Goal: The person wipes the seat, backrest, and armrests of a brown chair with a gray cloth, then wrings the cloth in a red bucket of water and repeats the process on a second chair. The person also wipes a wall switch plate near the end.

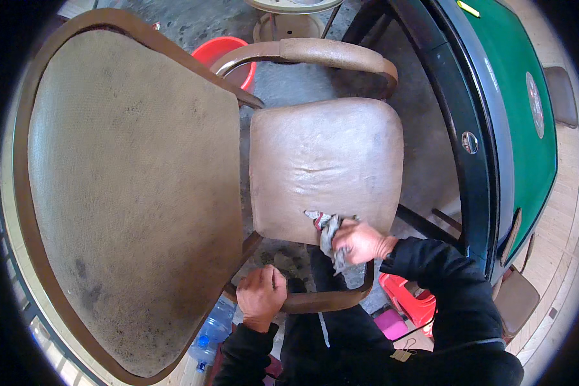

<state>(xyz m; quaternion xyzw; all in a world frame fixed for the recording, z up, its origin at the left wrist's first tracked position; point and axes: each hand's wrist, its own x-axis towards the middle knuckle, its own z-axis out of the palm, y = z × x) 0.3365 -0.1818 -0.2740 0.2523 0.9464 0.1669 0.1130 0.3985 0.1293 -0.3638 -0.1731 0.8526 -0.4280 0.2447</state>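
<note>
A brown armchair with a wooden frame stands side-on before me. My right hand (358, 242) grips a crumpled grey cloth (332, 236) at the near edge of the padded seat (325, 164), and one end of the cloth lies on the seat. The seat looks shiny, with creases near its middle. My left hand (262, 293) is closed around the near armrest (323, 301), close to the backrest. Dark spots and smudges mark the large backrest (140, 202), mostly along its lower part. Across the seat runs the padded far armrest (335, 50).
A red plastic basin (222, 48) sits on the floor behind the far armrest. To the right stands a green-topped table (504, 96) with a dark frame. A red plastic stool (410, 299), a pink object (390, 324) and a clear water bottle (214, 328) are near my legs.
</note>
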